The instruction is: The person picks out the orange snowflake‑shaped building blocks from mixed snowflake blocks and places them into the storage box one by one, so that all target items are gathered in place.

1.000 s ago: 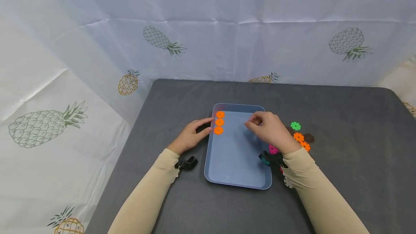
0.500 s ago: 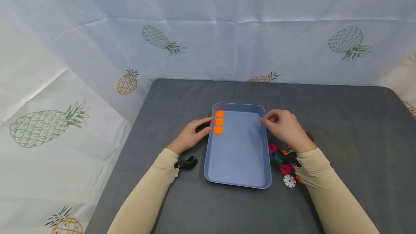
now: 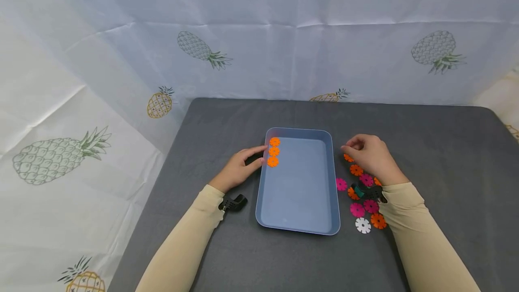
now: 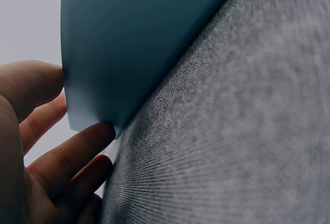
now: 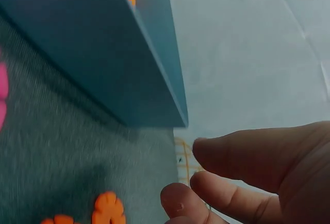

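A blue tray (image 3: 299, 184) lies on the table with three orange flower-shaped discs (image 3: 274, 151) lined up along its inner left side, near the far corner. At its left wall, my left hand (image 3: 239, 168) rests with thumb and fingertips touching the outside. The left wrist view shows the fingers extended against that wall. My right hand (image 3: 373, 157) hovers just right of the tray, over the loose discs, its fingertips overlapping an orange disc (image 3: 348, 157) in the head view. A gap shows between thumb and fingers (image 5: 180, 201) in the right wrist view, with nothing held there.
Loose flower discs lie right of the tray: a white one (image 3: 362, 225), several pink ones such as this pink disc (image 3: 357, 210), and several orange ones. The right forearm covers part of the pile. A pineapple-print cloth (image 3: 259, 57) hangs behind the grey table (image 3: 235, 256).
My right hand has moved right, from above the tray to the loose discs, uncovering several of them near the tray's right side. The left hand and the three lined-up discs stay put.
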A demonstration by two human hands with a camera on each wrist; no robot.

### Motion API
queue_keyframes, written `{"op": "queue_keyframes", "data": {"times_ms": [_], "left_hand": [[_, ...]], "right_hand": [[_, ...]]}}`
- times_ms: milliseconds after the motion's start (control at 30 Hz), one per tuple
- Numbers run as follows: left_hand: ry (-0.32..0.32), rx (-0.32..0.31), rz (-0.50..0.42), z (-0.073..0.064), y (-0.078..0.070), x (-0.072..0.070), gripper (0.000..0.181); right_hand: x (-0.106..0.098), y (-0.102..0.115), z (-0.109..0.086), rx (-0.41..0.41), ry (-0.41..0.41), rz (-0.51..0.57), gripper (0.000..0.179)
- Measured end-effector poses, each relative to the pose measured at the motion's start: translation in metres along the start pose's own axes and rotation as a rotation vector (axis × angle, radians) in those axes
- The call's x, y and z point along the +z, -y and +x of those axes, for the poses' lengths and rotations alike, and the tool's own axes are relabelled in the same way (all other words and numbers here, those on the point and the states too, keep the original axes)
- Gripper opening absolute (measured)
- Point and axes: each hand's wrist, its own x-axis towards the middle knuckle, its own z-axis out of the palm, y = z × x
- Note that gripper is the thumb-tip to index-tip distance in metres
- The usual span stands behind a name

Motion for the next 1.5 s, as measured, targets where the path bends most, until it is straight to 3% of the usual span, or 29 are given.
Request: {"op": "queue_keyframes", "data": {"times_ms": [367, 667, 1233, 1500], "left_hand": [[0.006, -0.003, -0.004, -0.002, 0.0, -0.001, 0.049], [0.003, -0.009, -0.008, -0.001, 0.0, 0.001, 0.048], [0.003, -0.013, -0.003, -0.001, -0.002, -0.001, 0.048], [0.001, -0.024, 0.009, 0.0, -0.002, -0.002, 0.048]], "right_hand": [[0.002, -0.018, 0.004, 0.025, 0.009, -0.083, 0.037], [0.004, -0.021, 0.007, 0.047, 0.082, -0.135, 0.045], [0.002, -0.022, 0.007, 0.02, 0.032, -0.102, 0.026], [-0.003, -0.024, 0.007, 0.037, 0.052, -0.106, 0.025]]}}
